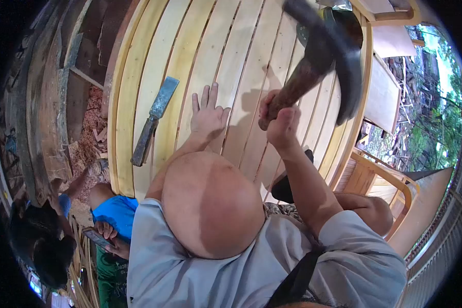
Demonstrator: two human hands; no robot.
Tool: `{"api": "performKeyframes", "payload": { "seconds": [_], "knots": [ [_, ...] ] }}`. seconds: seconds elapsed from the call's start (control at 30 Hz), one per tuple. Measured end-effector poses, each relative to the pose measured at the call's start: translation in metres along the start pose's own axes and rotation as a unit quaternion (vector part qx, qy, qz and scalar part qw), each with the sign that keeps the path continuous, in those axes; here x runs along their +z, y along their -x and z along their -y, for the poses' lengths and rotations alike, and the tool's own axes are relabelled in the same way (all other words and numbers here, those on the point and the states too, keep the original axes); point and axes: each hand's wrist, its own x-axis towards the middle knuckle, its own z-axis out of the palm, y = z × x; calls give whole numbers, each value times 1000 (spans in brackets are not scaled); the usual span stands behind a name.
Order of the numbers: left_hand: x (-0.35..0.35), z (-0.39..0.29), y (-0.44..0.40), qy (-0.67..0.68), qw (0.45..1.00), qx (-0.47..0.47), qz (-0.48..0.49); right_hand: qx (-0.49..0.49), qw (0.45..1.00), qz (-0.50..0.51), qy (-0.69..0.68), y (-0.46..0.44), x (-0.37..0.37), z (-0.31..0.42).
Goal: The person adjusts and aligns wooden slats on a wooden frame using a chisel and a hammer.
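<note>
My right hand (pixel 282 123) grips the wooden handle of a hammer (pixel 305 77), raised over the slatted wooden surface (pixel 241 61). Its dark metal head, at the upper right, is smeared by motion. On the slats rests my left hand (pixel 208 117), three fingers stretched out, thumb and forefinger pinched together. Anything between those two fingertips is too small to make out. Left of it lies a flat-bladed chisel (pixel 156 118) with a worn handle, apart from the hand. A bare bent knee (pixel 210 205) fills the space below my left hand.
A person in a green shirt and blue shorts (pixel 115 218) sits at lower left, holding a phone (pixel 95 237). Dark round objects (pixel 346 28) stand partly behind the hammer. Wood shavings (pixel 91 123) and old boards (pixel 49 113) lie left; a wooden chair (pixel 377 177) stands right.
</note>
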Motion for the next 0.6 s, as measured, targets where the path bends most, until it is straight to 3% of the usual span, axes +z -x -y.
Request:
{"api": "performKeyframes", "payload": {
  "seconds": [0.03,0.1,0.13,0.3,0.37,0.43,0.5,0.53,0.6],
  "knots": [
    [-4,-1,-1,-4,1000,-8,21,-3,1000,-1,-1,7,-8,-20],
    [-8,-2,-3,-9,999,-15,35,181,975,15,126,31,-33,-86],
    [-5,0,-3,-13,999,-14,32,314,915,16,252,25,-38,-106],
    [12,5,2,2,1000,-6,-5,326,930,-31,165,5,-22,-59],
    [9,4,-1,-33,999,-11,4,158,985,-40,53,11,-15,-48],
    [13,7,-1,-36,999,-1,5,116,991,-51,40,22,-15,-75],
    [14,6,-4,-39,999,10,-1,188,967,-48,163,21,-19,-108],
    [13,4,-3,-34,999,11,-12,319,893,34,317,10,-30,-104],
    [8,6,-2,-37,999,23,-25,340,893,-18,295,3,-22,-106]
  ]
}}
